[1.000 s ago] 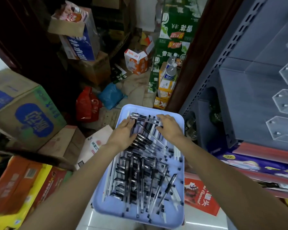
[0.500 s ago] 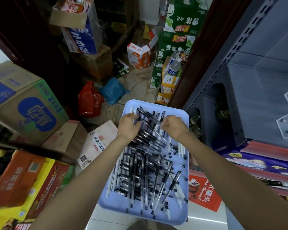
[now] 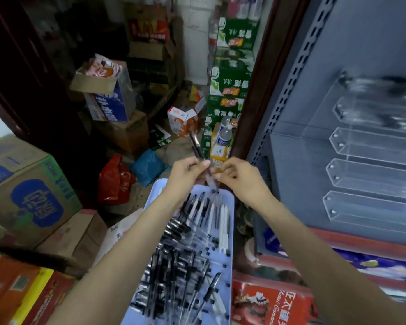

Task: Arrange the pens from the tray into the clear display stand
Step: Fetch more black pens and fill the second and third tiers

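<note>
A pale blue tray below me holds several black and white pens in a loose pile. Above its far end I hold a small bundle of black pens upright and tilted left. My left hand and my right hand both grip the bundle's lower part. The clear display stand, with stepped slots, hangs on the grey shelf back at the right. Its lower slots look empty; the top ones are blurred.
Cardboard boxes crowd the left side. A red bag and a blue bag lie on the floor beyond the tray. Green cartons stack against a brown door frame. Red packaging lies at the lower right.
Both hands gathered pens in the tray, then lifted a small bundle up above its far end. The view tilted up, showing more of the display stand.
</note>
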